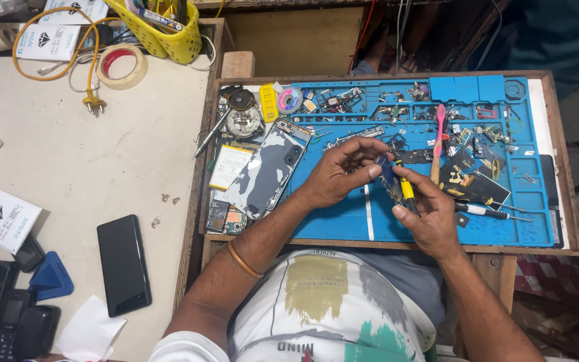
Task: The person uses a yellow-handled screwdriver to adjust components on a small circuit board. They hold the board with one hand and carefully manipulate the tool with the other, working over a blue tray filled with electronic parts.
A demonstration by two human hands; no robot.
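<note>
the left hand (335, 175) closes its fingers (372, 171) on a small dark circuit part (389, 175), held above the blue rubber work mat (343, 221). the right hand (429, 213) grips a yellow-handled screwdriver (407, 191), tip on that part. a grey phone back cover (264, 173) lies left on the bench (88, 161).

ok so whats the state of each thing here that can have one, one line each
left hand: pinching a small dark part
right hand: gripping a yellow-handled tool
grey phone back: lying on the blue mat, apart from other parts
black phone: flat on the table, screen dark
tape roll: lying flat
</note>
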